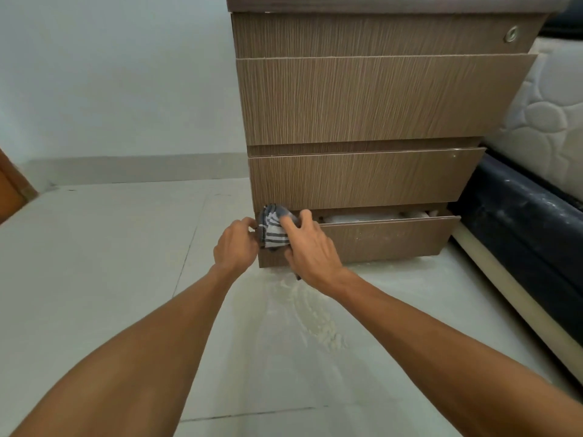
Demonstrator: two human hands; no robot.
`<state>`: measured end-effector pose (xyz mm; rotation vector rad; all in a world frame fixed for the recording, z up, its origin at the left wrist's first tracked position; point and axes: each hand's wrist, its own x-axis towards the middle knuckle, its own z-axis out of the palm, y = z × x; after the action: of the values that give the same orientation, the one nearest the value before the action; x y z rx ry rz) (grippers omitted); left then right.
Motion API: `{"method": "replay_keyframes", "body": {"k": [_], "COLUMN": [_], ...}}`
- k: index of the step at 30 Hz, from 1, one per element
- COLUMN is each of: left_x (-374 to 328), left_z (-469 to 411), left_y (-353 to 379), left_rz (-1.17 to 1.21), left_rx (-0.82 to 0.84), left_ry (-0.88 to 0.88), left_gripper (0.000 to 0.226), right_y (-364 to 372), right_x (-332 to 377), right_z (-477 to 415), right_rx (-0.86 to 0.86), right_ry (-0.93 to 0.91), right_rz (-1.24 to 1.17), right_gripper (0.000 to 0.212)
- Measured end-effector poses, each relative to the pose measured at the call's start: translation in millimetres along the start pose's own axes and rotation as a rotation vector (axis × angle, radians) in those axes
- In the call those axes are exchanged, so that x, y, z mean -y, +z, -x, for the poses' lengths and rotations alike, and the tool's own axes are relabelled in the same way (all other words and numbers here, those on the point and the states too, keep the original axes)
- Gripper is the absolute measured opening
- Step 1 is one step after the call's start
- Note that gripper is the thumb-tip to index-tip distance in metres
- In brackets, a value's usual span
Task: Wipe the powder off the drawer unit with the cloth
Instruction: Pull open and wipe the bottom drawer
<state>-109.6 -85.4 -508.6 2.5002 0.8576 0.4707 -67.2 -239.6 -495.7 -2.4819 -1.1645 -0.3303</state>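
A brown wood-grain drawer unit (362,102) stands against the wall. Its bottom drawer (388,238) is pulled out a little, with faint white powder smears on its front. A grey cloth with white stripes (273,228) is bunched at the drawer's top left corner. My right hand (307,247) presses on the cloth, fingers spread over it. My left hand (235,246) grips the left edge of the drawer beside the cloth, fingers curled; whether it also touches the cloth is hidden.
White powder (315,316) lies scattered on the pale tiled floor below the drawer. A dark bed base (517,228) with a white quilted mattress (549,121) stands right of the unit. A round lock (511,34) sits on the top drawer. An orange-brown door edge (12,187) shows far left.
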Motion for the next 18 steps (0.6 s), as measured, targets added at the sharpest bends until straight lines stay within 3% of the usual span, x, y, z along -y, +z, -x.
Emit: {"method": "replay_keyframes", "body": {"k": [10,18], "left_x": [0.6,-8.5], "left_z": [4.0,10.4], "left_y": [-6.0,-0.6], "left_rz": [-0.045,-0.172], "left_rx": [-0.013,-0.057], "left_ry": [0.015,0.140], "left_gripper": [0.024,0.023], "right_y": [27.2,6.6], "right_x": [5.9,-49.4], "right_z": [-21.1,-12.9], "right_rx": [0.071,0.105], "right_ry": [0.050,0.102], "right_rz": [0.097,0.178], "right_gripper": [0.040,0.049]}}
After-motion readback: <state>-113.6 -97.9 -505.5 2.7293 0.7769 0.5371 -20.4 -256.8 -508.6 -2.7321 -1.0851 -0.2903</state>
